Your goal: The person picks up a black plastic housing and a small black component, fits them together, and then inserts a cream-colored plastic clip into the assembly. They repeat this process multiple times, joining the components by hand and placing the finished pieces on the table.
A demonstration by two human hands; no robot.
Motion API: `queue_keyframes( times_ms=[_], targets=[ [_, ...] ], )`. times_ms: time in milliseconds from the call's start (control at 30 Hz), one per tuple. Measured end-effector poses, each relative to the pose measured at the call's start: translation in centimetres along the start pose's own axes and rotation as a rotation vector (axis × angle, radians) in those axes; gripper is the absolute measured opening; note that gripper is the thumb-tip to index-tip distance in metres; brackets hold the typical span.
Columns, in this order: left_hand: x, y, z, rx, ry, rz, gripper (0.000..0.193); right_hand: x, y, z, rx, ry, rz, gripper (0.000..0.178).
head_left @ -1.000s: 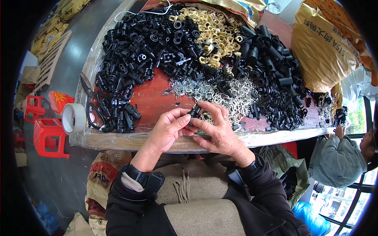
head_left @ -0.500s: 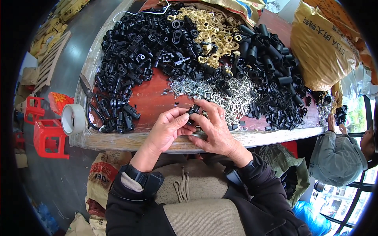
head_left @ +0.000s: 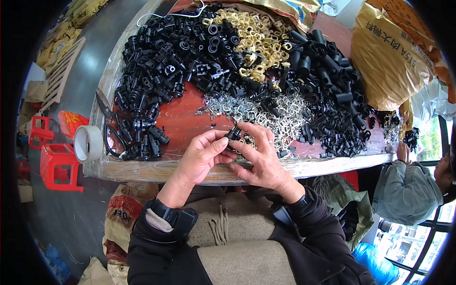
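Just above the table's near edge, a small black plastic part is held between my two hands. My left hand pinches it between thumb and fingers. From the other side my right hand grips its upper end with the fingers, the thumb lower down. Its lower portion is hidden by my fingers. Beyond my hands are small silver metal clips and a heap of tiny bright metal pieces. A big pile of black plastic fittings covers the left of the red table.
Gold-coloured rings and black tubes lie farther back. Scissors and a tape roll are at the left edge. Red stools stand on the floor. A yellow sack and another person are on the right.
My right hand's fingers have shifted slightly on the black part; my left hand keeps its place. The other person's hand at the right has moved a little.
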State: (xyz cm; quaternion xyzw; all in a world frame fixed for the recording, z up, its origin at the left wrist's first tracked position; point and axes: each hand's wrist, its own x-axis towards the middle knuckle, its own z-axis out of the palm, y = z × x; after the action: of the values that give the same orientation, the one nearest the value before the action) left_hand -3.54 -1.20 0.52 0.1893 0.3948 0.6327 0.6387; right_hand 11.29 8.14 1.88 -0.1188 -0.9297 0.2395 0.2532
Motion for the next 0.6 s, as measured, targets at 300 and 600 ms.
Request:
queue_keyframes(
  times_ms=[300,600],
  targets=[
    [0.02,-0.07,0.0,-0.008,0.004,0.007,0.028,-0.03,0.18,0.24,0.008,0.004,-0.001,0.047],
    [0.19,-0.16,-0.19,-0.016,0.002,-0.007,0.026,0.43,-0.24,0.13,-0.004,-0.049,0.048,0.05]
  ],
)
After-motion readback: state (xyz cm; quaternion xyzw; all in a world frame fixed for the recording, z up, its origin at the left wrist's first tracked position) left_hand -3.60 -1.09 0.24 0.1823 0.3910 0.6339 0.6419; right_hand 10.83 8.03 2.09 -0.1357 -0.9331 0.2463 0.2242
